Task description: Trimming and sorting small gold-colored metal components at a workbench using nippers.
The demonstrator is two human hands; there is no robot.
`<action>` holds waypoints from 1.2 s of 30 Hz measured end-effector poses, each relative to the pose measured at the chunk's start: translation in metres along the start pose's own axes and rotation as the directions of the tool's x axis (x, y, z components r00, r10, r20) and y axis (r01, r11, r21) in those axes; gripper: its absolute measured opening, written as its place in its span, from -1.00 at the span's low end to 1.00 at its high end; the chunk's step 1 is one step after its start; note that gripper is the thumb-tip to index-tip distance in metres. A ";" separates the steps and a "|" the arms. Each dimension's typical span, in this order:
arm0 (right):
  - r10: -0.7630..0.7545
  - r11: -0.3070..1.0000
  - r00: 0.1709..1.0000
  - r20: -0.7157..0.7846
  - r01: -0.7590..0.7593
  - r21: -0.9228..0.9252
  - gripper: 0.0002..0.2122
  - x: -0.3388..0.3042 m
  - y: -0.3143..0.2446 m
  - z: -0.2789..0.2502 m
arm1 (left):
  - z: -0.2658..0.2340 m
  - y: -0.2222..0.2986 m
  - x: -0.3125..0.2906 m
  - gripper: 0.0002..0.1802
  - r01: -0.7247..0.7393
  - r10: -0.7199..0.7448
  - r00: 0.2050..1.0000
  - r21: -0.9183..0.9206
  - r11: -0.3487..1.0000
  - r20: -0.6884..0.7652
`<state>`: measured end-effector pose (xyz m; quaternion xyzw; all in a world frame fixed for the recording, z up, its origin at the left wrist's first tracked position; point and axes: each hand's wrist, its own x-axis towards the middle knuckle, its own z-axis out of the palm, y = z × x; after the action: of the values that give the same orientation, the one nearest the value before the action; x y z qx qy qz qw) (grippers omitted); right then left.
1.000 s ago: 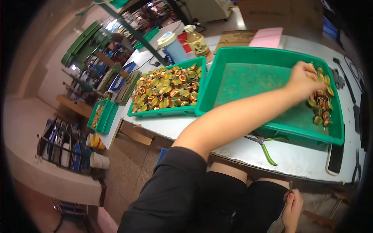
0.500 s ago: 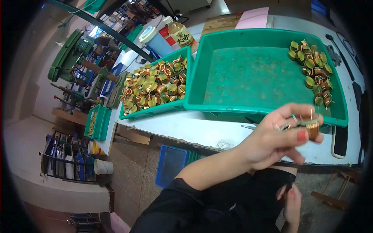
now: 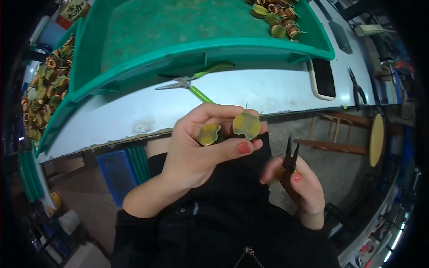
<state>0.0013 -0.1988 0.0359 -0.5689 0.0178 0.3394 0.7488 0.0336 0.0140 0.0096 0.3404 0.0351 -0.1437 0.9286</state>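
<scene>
My left hand [image 3: 190,149] is closed around two copper-wound coils with flat yellow-green bases. One coil [image 3: 246,126] sits between thumb and fingertips, its thin leads pointing up; the other coil [image 3: 208,134] rests nearer the palm. Most of their copper windings are hidden behind the bases. To the right and lower, my right hand [image 3: 308,185] grips black needle-nose pliers [image 3: 290,158], jaws upward and slightly apart. Those jaws do not touch the coils. Some fingers of the right hand are blurred.
Beyond my hands stands a large green tray [image 3: 178,46] with several coils [image 3: 286,22] at its right end. A smaller tray's coil pile [image 3: 49,89] is at left. Green-handled pliers [image 3: 184,82], a phone [image 3: 322,80] and black pliers [image 3: 355,89] lie on the white table.
The view has swung downward and right. My left hand has turned, bringing the yellow-green bases into sight. My right hand has come up from my lap, and the needle-nose pliers now show in it.
</scene>
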 end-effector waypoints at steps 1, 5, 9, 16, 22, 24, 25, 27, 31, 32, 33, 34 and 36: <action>-0.020 1.000 0.999 0.027 0.020 -0.005 -0.66 0.001 0.002 -0.002 | -0.005 -0.001 -0.002 -0.45 0.004 -0.005 1.000 0.051 0.999 0.024; -0.024 0.992 0.999 0.044 0.018 0.124 -0.67 0.001 -0.001 0.004 | -0.007 -0.005 -0.004 -0.46 -0.001 -0.012 0.992 0.108 0.994 0.123; -0.095 0.995 0.994 -0.047 0.094 -0.019 -0.72 0.003 0.001 0.010 | -0.014 -0.013 -0.005 -0.46 -0.047 0.026 0.982 0.110 0.993 0.185; -0.295 0.719 0.922 -0.251 0.042 -0.693 -0.83 0.004 -0.003 0.017 | -0.009 -0.020 -0.008 -0.52 0.009 -0.003 0.994 -0.049 0.999 0.113; -0.451 0.349 0.883 -0.128 0.043 -0.936 -0.88 0.010 0.002 0.016 | -0.019 -0.026 -0.010 -0.48 -0.044 0.038 0.989 0.039 0.998 0.141; -0.478 0.280 0.875 -0.084 0.061 -0.958 -0.87 0.011 0.002 0.015 | -0.021 -0.025 -0.010 -0.45 -0.069 0.042 0.986 0.169 0.983 0.159; -0.489 0.246 0.870 -0.060 0.071 -0.967 -0.86 0.012 0.002 0.014 | -0.021 -0.026 -0.010 -0.43 -0.082 0.044 0.985 0.234 0.969 0.167; -0.491 0.246 0.870 -0.053 0.081 -0.966 -0.86 0.014 0.002 0.015 | -0.022 -0.028 -0.010 -0.43 -0.087 0.050 0.984 0.210 0.974 0.173; -0.498 0.245 0.867 -0.030 0.107 -0.964 -0.87 0.017 0.002 0.016 | -0.023 -0.032 -0.012 -0.42 -0.101 0.074 0.978 0.135 0.986 0.193; -0.499 0.241 0.866 -0.022 0.114 -0.964 -0.87 0.018 0.002 0.016 | -0.022 -0.032 -0.012 -0.44 -0.078 0.056 0.982 0.115 0.990 0.181; -0.500 0.237 0.866 -0.014 0.121 -0.964 -0.87 0.019 0.002 0.016 | -0.021 -0.031 -0.012 -0.47 -0.055 0.039 0.985 0.095 0.994 0.170; -0.501 0.233 0.865 -0.007 0.128 -0.964 -0.87 0.020 0.001 0.016 | -0.021 -0.031 -0.012 -0.49 -0.033 0.021 0.987 0.074 0.997 0.159; -0.500 0.231 0.866 0.000 0.134 -0.964 -0.87 0.021 0.001 0.014 | -0.020 -0.031 -0.012 -0.52 -0.008 0.001 0.989 0.052 0.999 0.147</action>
<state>0.0115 -0.1760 0.0312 -0.9322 -0.1847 0.0277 0.3101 0.0135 0.0079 -0.0230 0.3534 -0.0377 -0.1670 0.9197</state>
